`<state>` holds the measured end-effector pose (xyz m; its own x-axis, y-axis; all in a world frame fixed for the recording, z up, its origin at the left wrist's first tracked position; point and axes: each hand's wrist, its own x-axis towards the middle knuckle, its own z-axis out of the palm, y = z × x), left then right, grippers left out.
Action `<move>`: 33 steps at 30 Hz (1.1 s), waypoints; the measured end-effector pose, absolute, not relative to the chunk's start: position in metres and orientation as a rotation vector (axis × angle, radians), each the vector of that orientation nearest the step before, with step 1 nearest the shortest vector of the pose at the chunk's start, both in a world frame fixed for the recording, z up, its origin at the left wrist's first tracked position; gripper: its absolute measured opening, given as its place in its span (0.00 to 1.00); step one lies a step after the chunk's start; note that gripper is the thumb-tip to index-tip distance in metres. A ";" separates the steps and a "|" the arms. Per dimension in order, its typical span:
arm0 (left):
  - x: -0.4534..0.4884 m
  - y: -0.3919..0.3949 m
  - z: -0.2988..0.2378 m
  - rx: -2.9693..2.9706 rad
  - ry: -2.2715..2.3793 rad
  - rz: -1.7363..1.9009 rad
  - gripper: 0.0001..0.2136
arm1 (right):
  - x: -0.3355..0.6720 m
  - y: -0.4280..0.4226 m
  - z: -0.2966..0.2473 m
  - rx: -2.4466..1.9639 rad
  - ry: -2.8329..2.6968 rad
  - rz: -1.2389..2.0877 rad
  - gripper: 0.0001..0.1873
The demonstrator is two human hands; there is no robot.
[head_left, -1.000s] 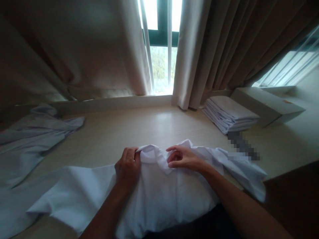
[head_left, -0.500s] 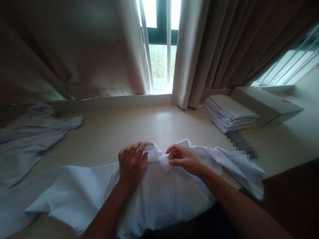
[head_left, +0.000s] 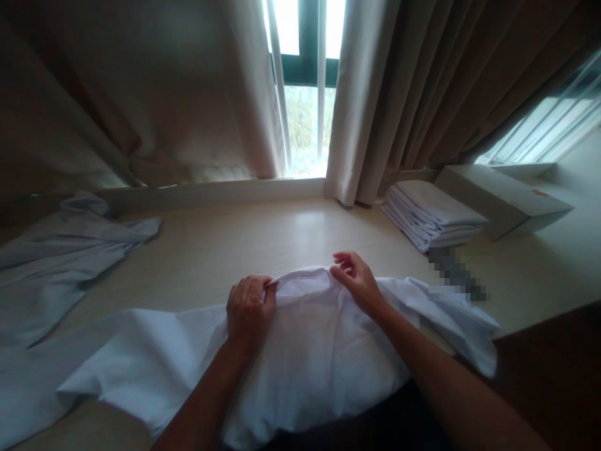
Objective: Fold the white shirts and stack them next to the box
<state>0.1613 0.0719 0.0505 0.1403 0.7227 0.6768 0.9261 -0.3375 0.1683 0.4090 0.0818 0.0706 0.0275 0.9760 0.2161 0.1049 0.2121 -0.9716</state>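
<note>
A white garment (head_left: 310, 351) lies spread across the near part of a pale wooden table (head_left: 263, 238). My left hand (head_left: 248, 308) is closed, pinching the garment's far edge near the middle. My right hand (head_left: 355, 279) pinches the same edge a little to the right, its fingers curled on the cloth. Between both hands the edge is pulled taut into a smooth line. The garment's near part hangs over the table's front edge.
A crumpled pale blue garment (head_left: 61, 257) lies at the left. A stack of folded white cloths (head_left: 434, 216) and a flat white box (head_left: 502, 197) sit at the back right. Brown curtains (head_left: 422, 88) hang behind, with a window gap (head_left: 305, 88) between them.
The bunched fold between my hands has been flattened out. My right hand moved right and away along the edge; my left hand closed on the cloth again.
</note>
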 end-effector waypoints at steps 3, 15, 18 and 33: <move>0.161 0.073 0.049 -2.133 -1.615 -0.972 0.05 | 0.399 0.068 0.074 -1.193 -1.640 0.458 0.32; 0.156 0.074 0.058 -2.114 -1.545 -0.935 0.02 | 0.405 0.076 0.058 -1.323 -1.879 0.031 0.08; 0.163 0.070 0.059 -2.189 -1.449 -0.915 0.06 | 0.401 0.075 0.057 -1.278 -1.929 0.019 0.06; 0.168 0.063 0.064 -2.335 -1.343 -0.786 0.06 | 0.393 0.065 0.057 -1.178 -2.073 -0.005 0.08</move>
